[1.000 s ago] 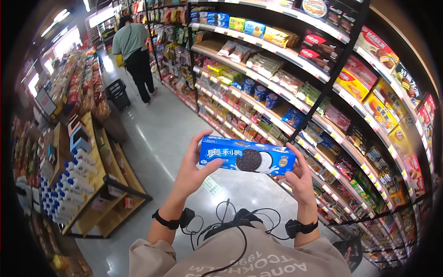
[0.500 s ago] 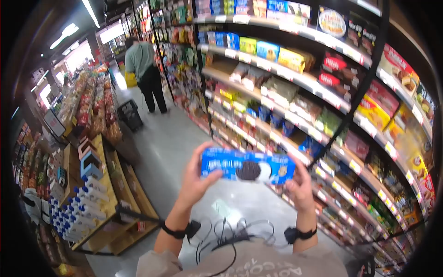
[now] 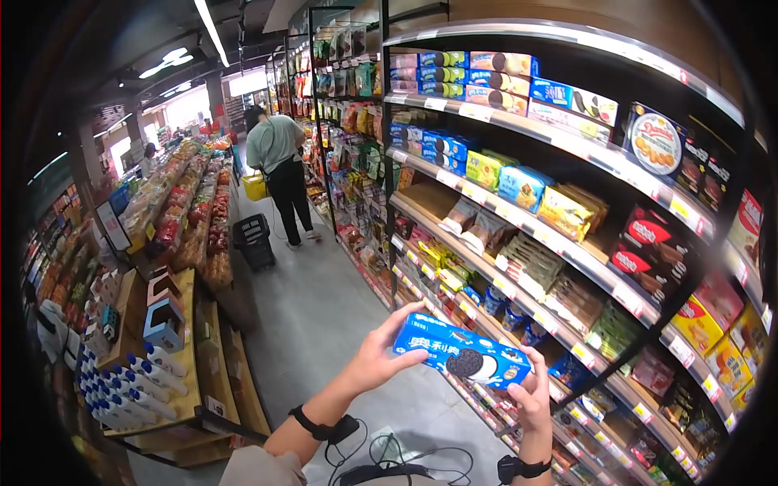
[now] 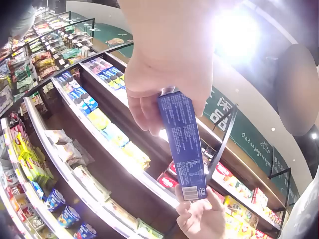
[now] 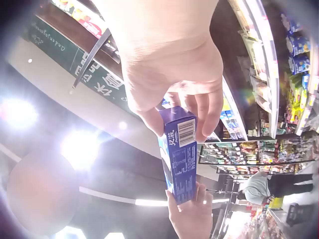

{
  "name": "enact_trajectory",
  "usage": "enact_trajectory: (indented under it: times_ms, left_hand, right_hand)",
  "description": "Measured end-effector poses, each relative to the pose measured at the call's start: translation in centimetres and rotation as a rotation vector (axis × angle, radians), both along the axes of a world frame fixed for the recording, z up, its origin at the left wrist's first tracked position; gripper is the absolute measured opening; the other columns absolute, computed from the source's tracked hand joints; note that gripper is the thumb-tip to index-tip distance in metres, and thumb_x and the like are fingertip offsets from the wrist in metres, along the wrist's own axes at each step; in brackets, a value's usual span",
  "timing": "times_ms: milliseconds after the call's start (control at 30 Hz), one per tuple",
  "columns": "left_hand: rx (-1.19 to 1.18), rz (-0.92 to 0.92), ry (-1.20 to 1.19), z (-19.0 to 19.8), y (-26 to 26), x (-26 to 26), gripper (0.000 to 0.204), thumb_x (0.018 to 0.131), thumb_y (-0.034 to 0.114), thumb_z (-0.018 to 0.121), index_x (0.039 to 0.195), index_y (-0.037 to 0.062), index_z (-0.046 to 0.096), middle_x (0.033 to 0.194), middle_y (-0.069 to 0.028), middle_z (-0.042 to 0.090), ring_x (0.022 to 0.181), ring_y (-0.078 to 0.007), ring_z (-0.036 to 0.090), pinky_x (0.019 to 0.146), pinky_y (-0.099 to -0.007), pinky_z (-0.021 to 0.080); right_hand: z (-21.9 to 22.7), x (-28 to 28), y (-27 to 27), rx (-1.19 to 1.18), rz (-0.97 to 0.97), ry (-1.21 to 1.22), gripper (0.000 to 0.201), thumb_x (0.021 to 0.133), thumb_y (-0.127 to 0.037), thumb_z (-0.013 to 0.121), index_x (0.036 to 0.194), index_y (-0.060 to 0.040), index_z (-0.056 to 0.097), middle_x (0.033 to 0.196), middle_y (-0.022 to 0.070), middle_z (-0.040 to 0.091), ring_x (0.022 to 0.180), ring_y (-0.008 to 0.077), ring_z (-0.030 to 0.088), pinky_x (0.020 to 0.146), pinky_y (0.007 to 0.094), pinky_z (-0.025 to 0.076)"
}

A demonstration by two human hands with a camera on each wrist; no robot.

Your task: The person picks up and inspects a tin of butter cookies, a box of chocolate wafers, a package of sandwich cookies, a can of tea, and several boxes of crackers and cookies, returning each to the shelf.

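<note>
I hold a long blue cookie box [image 3: 462,358] with a black-and-white sandwich cookie printed on it, lengthwise between both hands in front of the shelves. My left hand [image 3: 379,358] grips its left end with thumb and fingers curled round it. My right hand [image 3: 528,397] grips the right end from below. The left wrist view looks along the box's [image 4: 182,144] printed back, with a barcode at the far end where the right hand's fingers [image 4: 202,219] close on it. In the right wrist view the barcode end of the box [image 5: 179,154] sits under my right fingers.
Tall shelves [image 3: 567,251] packed with biscuit and snack packs run along the right. A low wooden display [image 3: 174,356] with white bottles stands at the left. A person [image 3: 279,166] in a green top stands down the aisle beside a black basket [image 3: 253,241].
My head has tilted up, so the hands and box sit lower in view and upper shelves show. The box has tilted, its right end now lower. Both hands keep their hold.
</note>
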State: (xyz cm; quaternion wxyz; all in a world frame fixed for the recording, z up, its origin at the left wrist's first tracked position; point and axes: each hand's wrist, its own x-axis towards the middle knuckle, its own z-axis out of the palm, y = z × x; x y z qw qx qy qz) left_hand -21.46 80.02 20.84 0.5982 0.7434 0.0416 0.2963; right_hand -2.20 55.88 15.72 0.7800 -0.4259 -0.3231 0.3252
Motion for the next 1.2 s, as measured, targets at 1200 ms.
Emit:
enact_trajectory:
  times_ms: [1200]
  left_hand:
    - [0.213,0.127,-0.391,2.0,47.7,23.0,0.059,0.094,0.015,0.066,0.146,0.0011,0.041,0.146,-0.0129,0.036,0.130,-0.0239,0.045,0.105,-0.0370,0.041]
  right_hand:
    - [9.1,11.1,48.6,-0.051,-0.900,-0.626,0.062,0.089,0.005,0.066,0.147,0.0000,0.046,0.141,0.0082,0.037,0.130,0.0208,0.046,0.104,0.0343,0.045]
